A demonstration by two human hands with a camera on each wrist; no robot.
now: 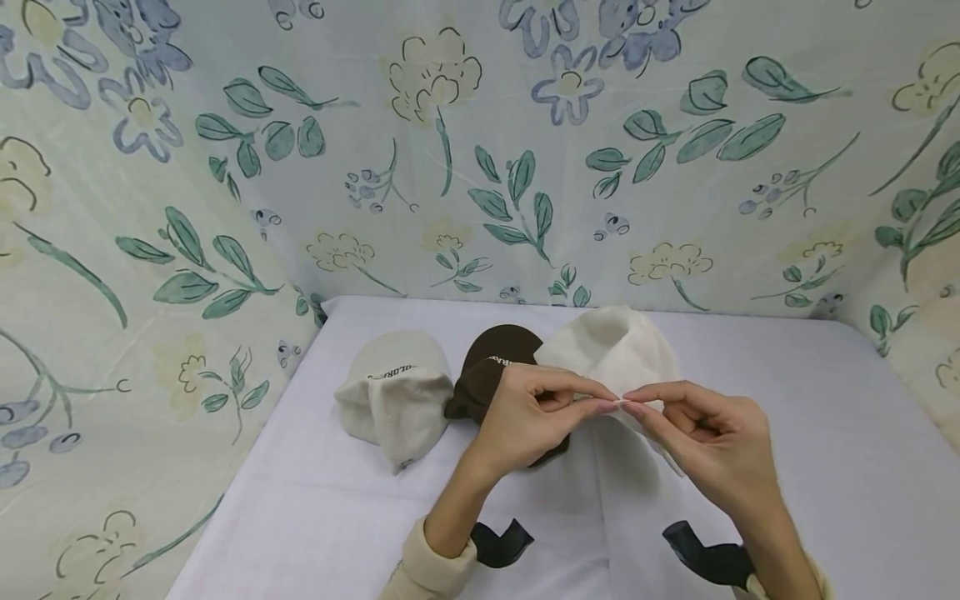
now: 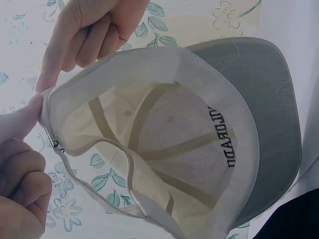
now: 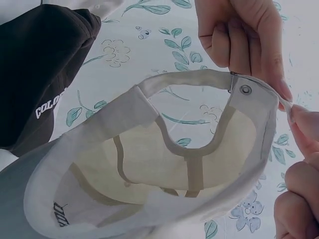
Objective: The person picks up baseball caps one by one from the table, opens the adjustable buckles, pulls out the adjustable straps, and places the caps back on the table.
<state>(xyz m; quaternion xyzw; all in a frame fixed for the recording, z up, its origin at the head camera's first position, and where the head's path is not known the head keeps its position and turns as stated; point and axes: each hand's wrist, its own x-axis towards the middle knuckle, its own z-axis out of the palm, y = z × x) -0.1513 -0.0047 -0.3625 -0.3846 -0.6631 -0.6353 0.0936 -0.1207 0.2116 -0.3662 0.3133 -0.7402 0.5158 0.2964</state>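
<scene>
A white baseball cap point(image 1: 626, 346) hangs from my fingertips, its inside facing the wrist cameras. My left hand point(image 1: 525, 421) and right hand point(image 1: 716, 437) meet over it, each pinching the same bit of its back edge between thumb and forefinger. The remaining fingers are curled in. In the left wrist view the cap's grey-looking brim point(image 2: 271, 114) points away from the hands. Its back strap point(image 3: 199, 78) arches over the rear opening, with a small metal buckle point(image 2: 56, 145) close to the pinched spot. A round metal eyelet point(image 3: 245, 89) shows beside it.
Left of the held cap, a dark brown cap point(image 1: 502, 342) and a beige cap point(image 1: 393, 375) lie side by side on the white-covered table point(image 1: 315, 517). Flower-patterned cloth point(image 1: 480, 225) hangs behind and at both sides. Black curved pieces point(image 1: 502, 546) stick out at both wrists.
</scene>
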